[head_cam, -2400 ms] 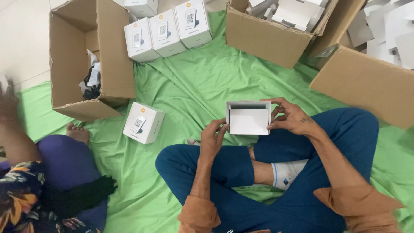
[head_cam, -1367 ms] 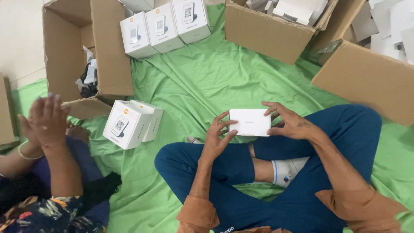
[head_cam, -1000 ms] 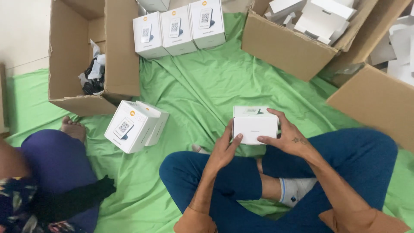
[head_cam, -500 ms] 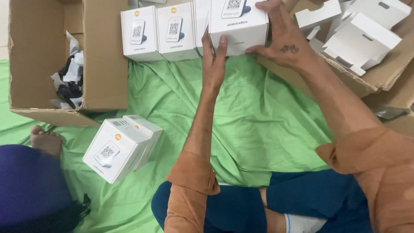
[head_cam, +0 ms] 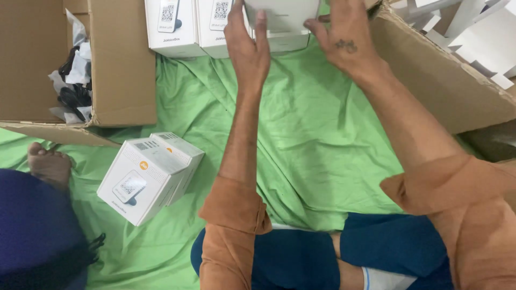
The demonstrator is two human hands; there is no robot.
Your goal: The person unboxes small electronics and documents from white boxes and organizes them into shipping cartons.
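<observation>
Both my arms reach forward over the green sheet [head_cam: 317,134]. My left hand [head_cam: 248,45] and my right hand [head_cam: 344,40] grip a white box [head_cam: 279,13] from either side, at the top edge of the view. It sits on or just above the row of white boxes [head_cam: 174,27] standing at the far end of the sheet. Part of the held box is cut off by the frame.
An open cardboard carton [head_cam: 70,64] with black and white packing lies far left. Two white boxes [head_cam: 150,177] rest side by side on the sheet near another person's bare foot [head_cam: 48,164]. A second carton [head_cam: 446,75] with white inserts stands at the right.
I have lifted the white box from my lap and carried it forward to the row of boxes. The other person set a second box beside the first.
</observation>
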